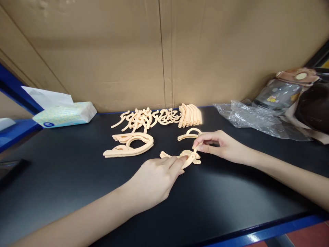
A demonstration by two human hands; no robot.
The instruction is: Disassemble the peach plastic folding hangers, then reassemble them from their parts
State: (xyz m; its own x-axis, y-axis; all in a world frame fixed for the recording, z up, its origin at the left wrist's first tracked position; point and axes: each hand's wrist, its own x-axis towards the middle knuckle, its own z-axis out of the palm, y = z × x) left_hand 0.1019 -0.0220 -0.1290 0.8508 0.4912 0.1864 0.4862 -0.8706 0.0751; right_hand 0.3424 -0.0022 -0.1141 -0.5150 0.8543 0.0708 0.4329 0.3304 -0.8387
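A peach plastic folding hanger (190,159) lies low over the black table between my two hands. My left hand (154,180) is closed on it from the near side, its fingers covering part of the arms. At the far end, my right hand (218,145) pinches a small pale piece, apparently the hook, against the round joint. Just behind the right fingers rests a loose curved hanger arm (185,137) with an arched piece by it. Left of my hands lie folded hangers (138,150), stacked on each other.
Along the back lie a heap of loose hooks and curved parts (144,118) and a neat row of hanger arms (190,116). A tissue pack (69,115) stands back left. Clear plastic bags (249,116) and a bottle (280,91) are back right, before a cardboard wall (115,51).
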